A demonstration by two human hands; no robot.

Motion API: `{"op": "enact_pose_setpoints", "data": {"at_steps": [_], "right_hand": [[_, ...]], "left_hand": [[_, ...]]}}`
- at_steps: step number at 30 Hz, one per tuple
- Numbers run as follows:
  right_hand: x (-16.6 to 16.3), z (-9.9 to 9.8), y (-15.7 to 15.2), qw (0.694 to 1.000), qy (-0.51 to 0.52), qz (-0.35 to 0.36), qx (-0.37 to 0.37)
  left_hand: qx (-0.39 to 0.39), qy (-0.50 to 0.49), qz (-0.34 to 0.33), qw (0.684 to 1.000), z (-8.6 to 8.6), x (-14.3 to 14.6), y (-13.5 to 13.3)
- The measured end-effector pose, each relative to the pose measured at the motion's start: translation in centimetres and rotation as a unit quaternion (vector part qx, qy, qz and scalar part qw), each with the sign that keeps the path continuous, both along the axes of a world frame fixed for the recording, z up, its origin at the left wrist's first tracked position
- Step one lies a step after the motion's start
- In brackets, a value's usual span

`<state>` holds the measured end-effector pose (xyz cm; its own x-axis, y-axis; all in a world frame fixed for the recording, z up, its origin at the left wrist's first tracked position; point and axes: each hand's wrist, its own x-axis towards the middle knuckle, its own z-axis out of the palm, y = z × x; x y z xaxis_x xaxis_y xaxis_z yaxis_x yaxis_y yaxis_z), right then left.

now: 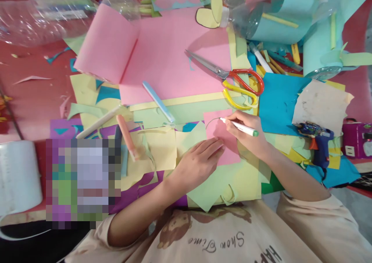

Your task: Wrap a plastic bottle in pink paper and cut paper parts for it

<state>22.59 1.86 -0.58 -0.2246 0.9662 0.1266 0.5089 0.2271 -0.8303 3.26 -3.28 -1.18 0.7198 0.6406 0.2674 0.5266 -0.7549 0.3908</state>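
Note:
My left hand (197,160) lies flat, fingers stretched out, pressing down the lower left of a small pink paper square (225,135). My right hand (247,133) is closed round a white pen with a green cap (240,127). The pen's tip touches the pink square near its top, at the end of a curved dark line drawn on it. Yellow and light green sheets (209,193) lie under the pink square.
Red-and-yellow scissors (232,81) lie on a large pink sheet (171,57) just beyond my hands. A blue glue gun (316,141) stands at the right. Clear plastic bottles (247,11) and paper scraps crowd the far side. Chalk-like sticks (128,137) lie left.

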Motion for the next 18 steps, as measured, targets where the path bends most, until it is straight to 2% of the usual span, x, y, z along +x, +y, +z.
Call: {"op": "enact_pose_setpoints", "data": {"at_steps": [18], "right_hand": [[1.4, 0.9, 0.4, 0.998, -0.04, -0.038, -0.036]], "left_hand": [[-0.012, 0.002, -0.002, 1.0, 0.3, 0.0, 0.1]]}}
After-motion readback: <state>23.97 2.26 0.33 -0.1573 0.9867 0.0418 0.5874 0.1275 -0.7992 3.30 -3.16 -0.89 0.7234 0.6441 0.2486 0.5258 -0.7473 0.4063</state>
